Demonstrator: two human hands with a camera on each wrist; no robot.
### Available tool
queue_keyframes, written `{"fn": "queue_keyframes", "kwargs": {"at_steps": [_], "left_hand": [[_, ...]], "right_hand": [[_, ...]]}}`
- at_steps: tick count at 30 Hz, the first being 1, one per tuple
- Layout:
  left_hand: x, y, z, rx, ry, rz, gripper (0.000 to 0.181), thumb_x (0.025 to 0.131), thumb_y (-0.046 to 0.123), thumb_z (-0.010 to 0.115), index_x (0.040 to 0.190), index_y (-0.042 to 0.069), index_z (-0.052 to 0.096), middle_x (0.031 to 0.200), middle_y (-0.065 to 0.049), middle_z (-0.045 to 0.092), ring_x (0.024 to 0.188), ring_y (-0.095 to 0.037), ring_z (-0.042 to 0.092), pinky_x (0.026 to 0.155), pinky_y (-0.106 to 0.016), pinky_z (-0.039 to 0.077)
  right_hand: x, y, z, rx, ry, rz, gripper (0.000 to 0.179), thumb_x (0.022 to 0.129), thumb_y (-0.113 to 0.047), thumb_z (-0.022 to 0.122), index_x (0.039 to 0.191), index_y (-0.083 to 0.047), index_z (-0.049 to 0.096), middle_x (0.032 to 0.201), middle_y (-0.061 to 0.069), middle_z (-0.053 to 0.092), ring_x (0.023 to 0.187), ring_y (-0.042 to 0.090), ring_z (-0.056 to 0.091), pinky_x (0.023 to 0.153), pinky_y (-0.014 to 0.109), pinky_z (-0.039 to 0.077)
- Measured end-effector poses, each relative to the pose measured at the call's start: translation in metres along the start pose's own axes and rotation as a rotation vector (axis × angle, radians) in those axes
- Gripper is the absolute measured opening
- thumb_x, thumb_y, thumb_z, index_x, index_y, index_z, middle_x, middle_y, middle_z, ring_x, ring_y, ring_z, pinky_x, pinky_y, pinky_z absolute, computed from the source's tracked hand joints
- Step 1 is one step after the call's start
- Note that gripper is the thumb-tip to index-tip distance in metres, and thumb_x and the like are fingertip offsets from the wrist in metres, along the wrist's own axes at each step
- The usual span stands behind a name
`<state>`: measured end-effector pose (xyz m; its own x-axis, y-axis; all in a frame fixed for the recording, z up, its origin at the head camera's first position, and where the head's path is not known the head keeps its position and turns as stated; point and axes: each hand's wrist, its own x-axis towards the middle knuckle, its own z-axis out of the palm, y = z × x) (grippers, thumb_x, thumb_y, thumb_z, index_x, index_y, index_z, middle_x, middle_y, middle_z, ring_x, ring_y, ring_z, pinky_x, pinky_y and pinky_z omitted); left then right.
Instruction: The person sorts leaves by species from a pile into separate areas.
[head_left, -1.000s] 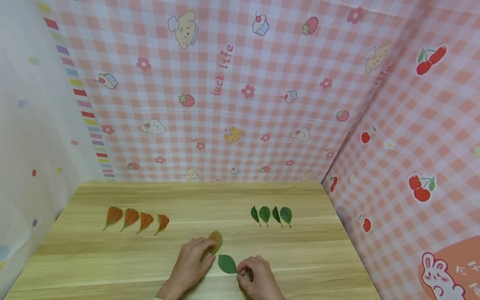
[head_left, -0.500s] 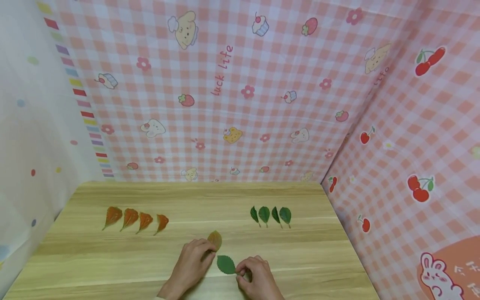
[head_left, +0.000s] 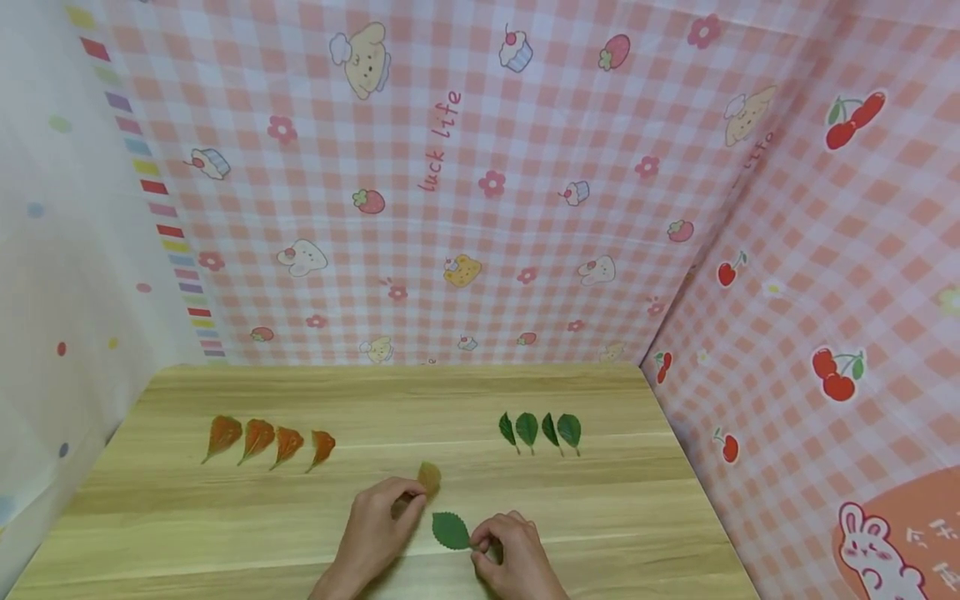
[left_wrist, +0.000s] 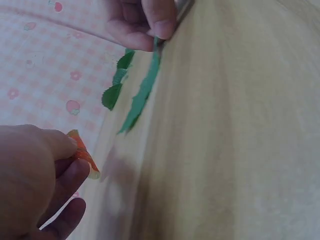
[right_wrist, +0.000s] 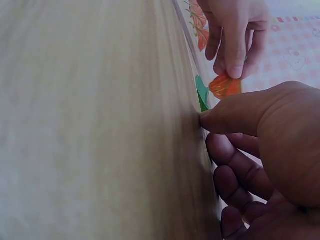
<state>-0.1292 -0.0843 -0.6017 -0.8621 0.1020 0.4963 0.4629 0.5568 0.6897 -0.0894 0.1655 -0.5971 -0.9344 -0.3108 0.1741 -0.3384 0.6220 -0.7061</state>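
My left hand [head_left: 375, 525] pinches a leaf between thumb and fingertips near the middle of the table. That leaf [head_left: 430, 477] looks yellow-brown in the head view; the wrist views show its orange side [right_wrist: 227, 86], with a pale edge. To its lower right is a green leaf [head_left: 450, 531] with a toothed edge, its tip pointing up and left. The thumb and fingertips of my right hand [head_left: 516, 552] pinch it at the stem end. In the left wrist view the green leaf [left_wrist: 142, 95] appears almost edge-on. The two leaves are apart.
Several orange leaves [head_left: 258, 437] lie in a row at the back left of the wooden table [head_left: 420, 400]. Several green leaves [head_left: 527, 428] form another row at the back right, some seen folded or edge-on. Checked cloth [head_left: 412, 233] hangs behind and on the right.
The left fingers have shifted on the orange leaf, which shows a smaller, tilted face now. My right hand stays nearly still with the green leaf. The head view has shifted slightly.
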Motion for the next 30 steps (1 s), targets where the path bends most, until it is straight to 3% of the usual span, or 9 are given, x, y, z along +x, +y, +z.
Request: {"fn": "queue_keyframes", "kwargs": {"at_steps": [6,12,18,23,30], "left_hand": [[0.004,0.0,-0.007,-0.006,0.058,-0.009,0.019,0.087,-0.006,0.092,0.095,0.01,0.084,0.094,0.002,0.086,0.085,0.001,0.076,0.078,-0.022,0.065],[0.008,-0.001,-0.016,-0.027,0.112,0.006,0.022,0.084,-0.011,0.089,0.092,0.009,0.082,0.091,-0.004,0.086,0.082,-0.006,0.079,0.077,-0.021,0.065],[0.008,-0.007,-0.025,-0.04,0.147,-0.029,0.026,0.081,-0.011,0.088,0.089,0.012,0.08,0.088,-0.005,0.085,0.08,-0.007,0.078,0.076,-0.017,0.063],[0.009,-0.013,-0.033,-0.014,0.161,-0.077,0.028,0.082,-0.01,0.091,0.088,0.016,0.081,0.091,0.001,0.085,0.082,-0.004,0.077,0.078,-0.013,0.061],[0.01,-0.021,-0.043,0.032,0.16,-0.078,0.022,0.082,-0.004,0.097,0.09,0.012,0.086,0.096,-0.001,0.082,0.081,-0.008,0.076,0.072,-0.019,0.062]], "right_hand": [[0.001,-0.001,-0.001,0.001,-0.011,0.013,0.02,0.09,-0.005,0.089,0.091,-0.022,0.079,0.086,-0.016,0.073,0.087,0.0,0.057,0.082,0.027,0.04],[0.001,0.0,0.0,0.006,-0.011,0.011,0.022,0.091,-0.006,0.09,0.09,-0.024,0.077,0.085,-0.016,0.073,0.086,-0.001,0.056,0.082,0.027,0.039],[0.001,0.001,0.0,0.008,-0.01,0.004,0.022,0.091,-0.006,0.09,0.09,-0.024,0.077,0.085,-0.016,0.074,0.086,-0.001,0.056,0.082,0.027,0.039],[0.001,0.001,0.0,0.012,-0.014,0.006,0.022,0.091,-0.006,0.09,0.09,-0.024,0.077,0.085,-0.016,0.074,0.086,-0.002,0.055,0.082,0.027,0.039],[0.001,0.0,0.001,0.012,-0.014,0.009,0.022,0.091,-0.006,0.09,0.091,-0.023,0.077,0.086,-0.016,0.074,0.086,-0.002,0.055,0.081,0.027,0.038]]}}
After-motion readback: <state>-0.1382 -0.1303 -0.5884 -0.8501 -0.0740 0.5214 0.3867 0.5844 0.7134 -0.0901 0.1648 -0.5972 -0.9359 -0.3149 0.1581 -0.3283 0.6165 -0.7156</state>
